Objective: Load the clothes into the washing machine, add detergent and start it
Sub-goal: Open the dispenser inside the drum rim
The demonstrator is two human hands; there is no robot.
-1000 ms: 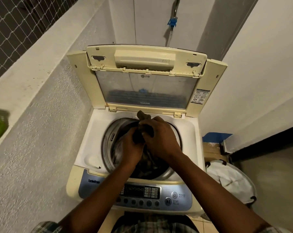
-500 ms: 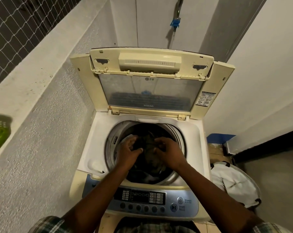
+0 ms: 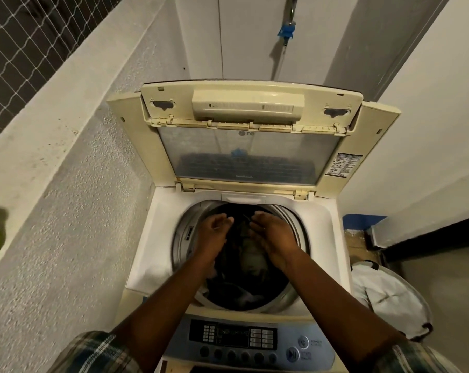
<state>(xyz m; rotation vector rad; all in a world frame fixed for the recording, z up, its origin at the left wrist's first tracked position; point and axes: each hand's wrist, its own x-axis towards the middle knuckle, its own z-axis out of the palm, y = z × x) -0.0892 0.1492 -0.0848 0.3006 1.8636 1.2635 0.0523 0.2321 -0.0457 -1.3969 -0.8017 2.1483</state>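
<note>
The washing machine (image 3: 236, 265) stands with its lid (image 3: 244, 135) propped upright behind the drum (image 3: 290, 232). Dark clothes (image 3: 244, 265) already lie inside the drum. Both hands hover over the drum's mouth, the left hand (image 3: 213, 232) and right hand (image 3: 271, 232) with fingers loosely spread and palms turned toward each other, gripping nothing. Loading looks largely done, though a white laundry bag (image 3: 389, 297) sits on the floor to the right of the machine. No detergent is visible. Adding it, closing the lid and pressing the start button (image 3: 292, 354) on the front panel remain.
</note>
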